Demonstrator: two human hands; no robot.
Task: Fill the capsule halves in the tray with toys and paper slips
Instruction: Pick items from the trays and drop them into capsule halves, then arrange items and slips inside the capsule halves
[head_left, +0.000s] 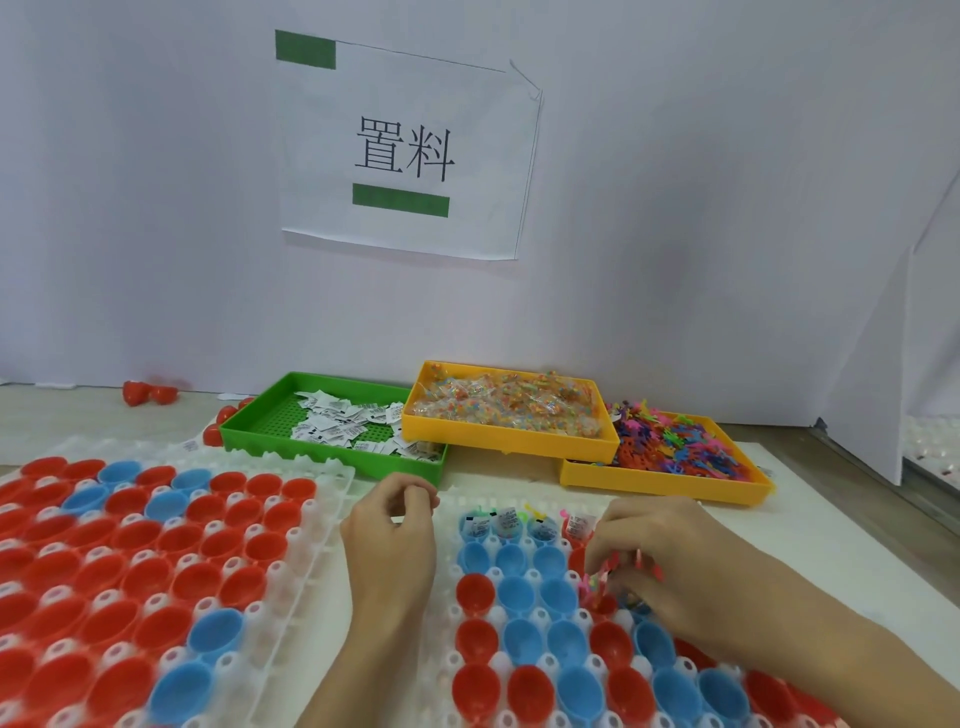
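A white tray (535, 577) in front of me holds red and blue capsule halves (519, 592). Several halves in its far row (506, 522) hold paper slips and small toys. My right hand (654, 556) hovers over the tray's right side and grips a bunch of small colourful toys (602, 577) in its curled fingers. My left hand (389, 535) rests at the tray's left edge with its fingers curled; whether it pinches anything I cannot tell. A green tray (332, 447) holds paper slips (348, 421). A yellow tray (670, 483) holds colourful toys (670, 441).
A second white tray (327, 499) at the left carries many red and a few blue capsule halves. Another yellow tray (509, 441) holds bagged beads. Loose red capsule halves (148, 392) lie by the white wall, which bears a paper sign (405, 145).
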